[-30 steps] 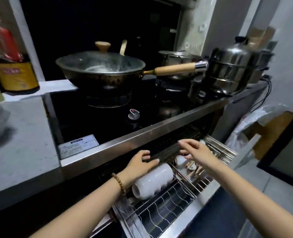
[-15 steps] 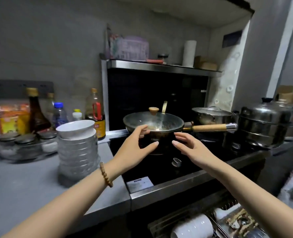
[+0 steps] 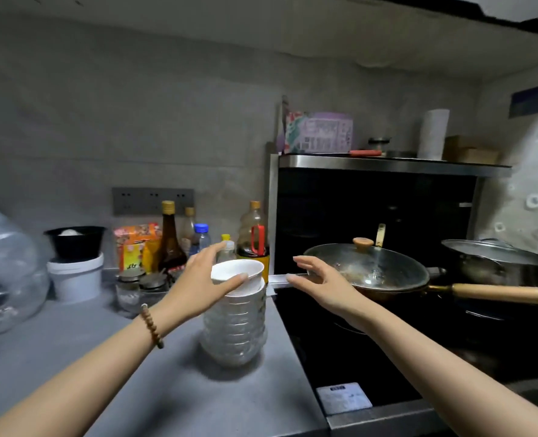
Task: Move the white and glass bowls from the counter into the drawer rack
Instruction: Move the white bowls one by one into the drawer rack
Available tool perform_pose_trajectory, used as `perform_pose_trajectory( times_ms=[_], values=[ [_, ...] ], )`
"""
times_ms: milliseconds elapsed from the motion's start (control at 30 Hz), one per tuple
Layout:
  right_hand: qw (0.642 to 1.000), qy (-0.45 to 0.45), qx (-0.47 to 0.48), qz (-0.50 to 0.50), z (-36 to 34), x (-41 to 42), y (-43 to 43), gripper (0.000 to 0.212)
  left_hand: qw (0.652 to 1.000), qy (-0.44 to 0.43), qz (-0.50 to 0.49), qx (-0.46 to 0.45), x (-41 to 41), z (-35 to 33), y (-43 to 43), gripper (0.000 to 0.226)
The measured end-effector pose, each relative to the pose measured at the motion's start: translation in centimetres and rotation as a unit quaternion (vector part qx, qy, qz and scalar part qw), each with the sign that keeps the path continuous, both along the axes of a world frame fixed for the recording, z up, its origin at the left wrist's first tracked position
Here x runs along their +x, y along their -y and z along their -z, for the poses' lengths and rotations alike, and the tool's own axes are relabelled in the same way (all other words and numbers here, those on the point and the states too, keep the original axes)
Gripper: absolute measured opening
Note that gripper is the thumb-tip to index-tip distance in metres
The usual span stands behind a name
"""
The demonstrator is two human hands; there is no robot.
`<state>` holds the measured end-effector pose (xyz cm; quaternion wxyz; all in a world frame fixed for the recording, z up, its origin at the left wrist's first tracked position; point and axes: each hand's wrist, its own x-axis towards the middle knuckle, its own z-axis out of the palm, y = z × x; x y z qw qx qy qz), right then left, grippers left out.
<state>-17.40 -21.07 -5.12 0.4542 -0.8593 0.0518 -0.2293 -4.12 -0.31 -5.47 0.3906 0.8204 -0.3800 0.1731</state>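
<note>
Bowl stack: a stack of glass bowls (image 3: 233, 335) is set on the grey bench (image 3: 72, 357), just left of the black cooktop (image 3: 356, 357); white bowls (image 3: 239, 274) are nested on top of it.
Left hand: the left hand (image 3: 200, 287) is spread wide at the stack's left side, thumb lying across the rim of the top white bowl, fingers arched above it; nothing is gripped. A beaded bracelet (image 3: 152, 325) is worn at the wrist.
Right hand: the right hand (image 3: 321, 285) is held open with fingers apart, to the right of the stack and clear of it, in front of the lidded wok (image 3: 368, 269).
Writing: a white label (image 3: 343, 397) is fixed at the cooktop's front corner; its print is too small to be read. Printing on the orange packet (image 3: 137, 244) and on the purple box (image 3: 319, 132) on the hood shelf is blurred and cannot be made out.
Behind the stack: a dark sauce bottle (image 3: 169, 238), a blue-capped bottle (image 3: 201, 236) and a red-handled oil bottle (image 3: 255, 231) are stood against the wall.
</note>
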Motion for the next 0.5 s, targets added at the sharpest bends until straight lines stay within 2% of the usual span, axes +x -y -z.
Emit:
perform_pose_trajectory(
  times_ms=[133,267,500],
  values=[
    [0.999,-0.004,0.037,-0.039,0.3,3.2,-1.3,0.032,0.994,-0.105,-0.009,0.005,2.5,1.4,-0.9,0.084],
    [0.997,-0.006,0.059,-0.049,1.0,5.8,-1.8,0.041,0.982,-0.184,0.030,-0.003,3.4,2.5,-1.1,0.081],
    [0.995,-0.031,0.085,-0.048,1.8,7.8,-2.2,0.040,0.976,-0.210,0.057,-0.032,3.9,3.6,-0.1,0.082]
  ],
)
